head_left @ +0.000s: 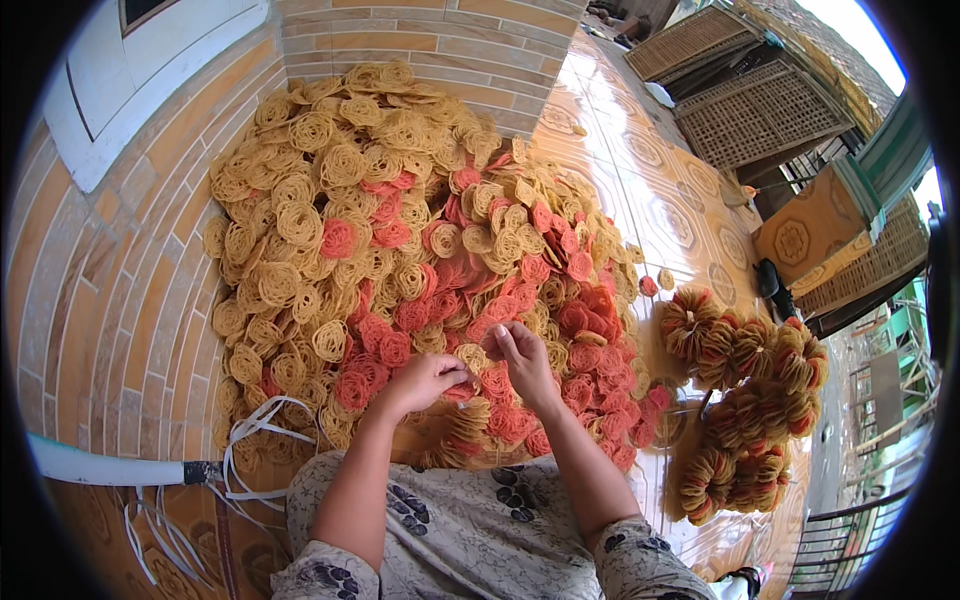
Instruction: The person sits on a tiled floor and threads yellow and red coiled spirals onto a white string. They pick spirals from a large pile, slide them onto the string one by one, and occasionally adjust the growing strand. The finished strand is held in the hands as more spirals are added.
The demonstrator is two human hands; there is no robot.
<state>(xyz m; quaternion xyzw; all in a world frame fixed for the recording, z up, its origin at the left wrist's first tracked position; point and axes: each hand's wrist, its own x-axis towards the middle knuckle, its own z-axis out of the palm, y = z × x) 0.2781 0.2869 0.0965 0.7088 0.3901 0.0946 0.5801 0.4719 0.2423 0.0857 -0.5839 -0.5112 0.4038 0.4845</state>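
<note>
A large heap of thin, round, lacy discs that look like dried noodle nests spreads before me, with yellow discs [300,225] and red discs [365,380]. Above its near edge, my left hand [430,382] is closed, its fingertips at a small yellow disc [472,357]. Just right of it, my right hand [524,368] pinches thumb and fingers together; what lies between them is too small to make out. Below both hands, close to my lap, a row of yellow discs [467,432] stands packed face to face.
Ring-shaped bundles of yellow and red discs [745,400] lie on the glossy tiled floor at right. White flat strips [255,430] hang by a pale pole [110,465] at left. A tiled wall [130,290] bounds the heap. Woven racks [765,115] stand at far right.
</note>
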